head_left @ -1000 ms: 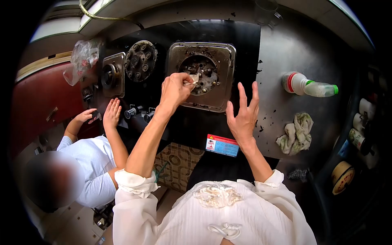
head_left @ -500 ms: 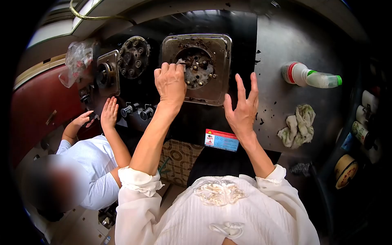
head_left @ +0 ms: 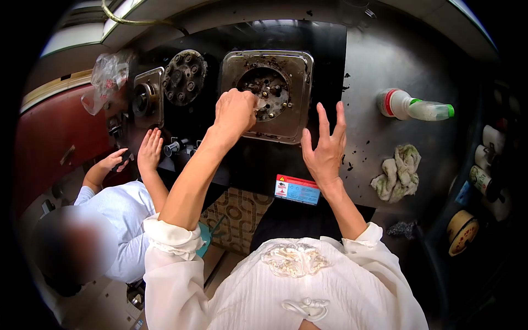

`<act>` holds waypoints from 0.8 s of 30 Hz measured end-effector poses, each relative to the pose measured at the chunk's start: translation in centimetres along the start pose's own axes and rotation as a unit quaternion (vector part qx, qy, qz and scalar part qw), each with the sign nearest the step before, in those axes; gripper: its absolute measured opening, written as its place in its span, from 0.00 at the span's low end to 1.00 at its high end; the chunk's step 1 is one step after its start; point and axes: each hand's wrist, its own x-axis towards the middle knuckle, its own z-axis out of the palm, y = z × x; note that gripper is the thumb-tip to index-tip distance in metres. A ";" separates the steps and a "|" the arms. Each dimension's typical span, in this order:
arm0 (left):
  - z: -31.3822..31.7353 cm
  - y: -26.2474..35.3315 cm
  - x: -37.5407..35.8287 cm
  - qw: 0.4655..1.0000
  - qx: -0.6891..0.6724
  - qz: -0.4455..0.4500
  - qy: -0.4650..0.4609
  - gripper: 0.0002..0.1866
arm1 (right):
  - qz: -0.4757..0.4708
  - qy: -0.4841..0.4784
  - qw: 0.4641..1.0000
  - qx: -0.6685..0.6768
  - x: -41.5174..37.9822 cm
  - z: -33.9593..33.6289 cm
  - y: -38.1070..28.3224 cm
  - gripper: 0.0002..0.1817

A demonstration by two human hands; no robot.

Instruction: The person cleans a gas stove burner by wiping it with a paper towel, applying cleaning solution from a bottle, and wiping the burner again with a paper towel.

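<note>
My left hand (head_left: 235,113) is closed at the left edge of the round burner opening (head_left: 265,92); what its fingers grip, if anything, is hidden. Dark grime and small brass-coloured parts show inside the opening, which sits in a square metal tray (head_left: 300,118) with dirty edges. Just right of the tray, my right hand (head_left: 324,154) hovers with its fingers spread and nothing in it. A warning label (head_left: 297,190) is on the stove's front edge, below my right hand.
A co-worker (head_left: 124,212) stands at the left, hands near a smaller burner (head_left: 144,100). Beside it lies a round burner part (head_left: 185,77). A plastic bag (head_left: 107,80) is at the far left. Bottles (head_left: 393,103) and a soiled cloth (head_left: 397,173) lie on the right counter.
My left hand has turned and shifted slightly down at the burner's left rim, and whitish material by its fingers no longer shows. My right hand has barely moved, staying spread.
</note>
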 end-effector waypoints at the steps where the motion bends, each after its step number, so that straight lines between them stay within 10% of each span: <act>1: -0.7 -0.3 0.5 0.999 -0.033 -0.006 -0.038 0.13 | 0.002 0.001 1.000 -0.002 -0.1 -0.1 0.0 0.38; 7: 0.7 0.1 -2.1 0.962 -0.161 -0.062 0.210 0.10 | -0.001 0.002 1.000 0.002 -0.1 0.1 0.1 0.38; 16: 3.1 1.4 -1.8 0.983 -0.017 -0.021 0.182 0.10 | 0.002 -0.008 1.000 -0.002 -0.1 0.1 0.0 0.38; 24: 3.8 3.2 -1.6 0.930 -0.218 0.063 0.288 0.08 | -0.006 -0.009 1.000 0.010 0.1 0.1 -0.1 0.37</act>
